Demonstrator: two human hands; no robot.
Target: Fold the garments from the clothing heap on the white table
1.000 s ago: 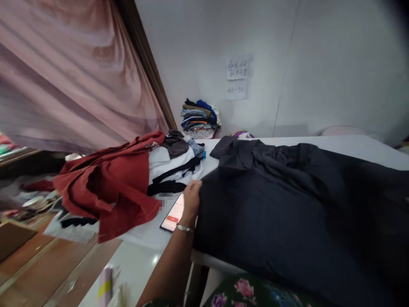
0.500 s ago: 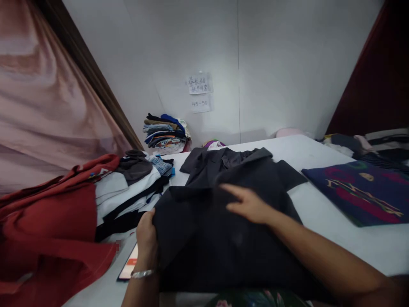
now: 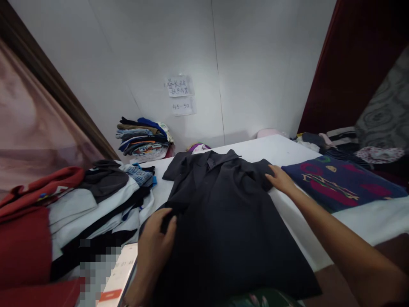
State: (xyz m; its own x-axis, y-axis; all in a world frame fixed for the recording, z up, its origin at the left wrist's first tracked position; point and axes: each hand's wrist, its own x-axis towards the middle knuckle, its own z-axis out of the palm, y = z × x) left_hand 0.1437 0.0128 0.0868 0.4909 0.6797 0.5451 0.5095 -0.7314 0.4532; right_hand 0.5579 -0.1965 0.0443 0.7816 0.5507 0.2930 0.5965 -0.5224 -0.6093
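A dark charcoal jacket [image 3: 220, 221] lies spread on the white table, its collar at the far end and its hem towards me. Over its left edge rests my left hand [image 3: 158, 238], thumb and fingers apart in a loose curve. My right hand [image 3: 281, 180] touches the end of the sleeve on the right, its fingers apart. The other sleeve [image 3: 174, 165] lies folded out at the far left.
Left of the jacket are a phone [image 3: 118, 275], a heap of mixed clothes [image 3: 108, 200] and a red garment [image 3: 25, 243]. A folded stack [image 3: 143, 138] stands at the back. A patterned navy garment [image 3: 338, 181] lies on the right.
The raised front of the jacket now lies flatter. My right hand has moved from the jacket's middle out to the right sleeve; my left hand has loosened from the edge. The view has shifted right.
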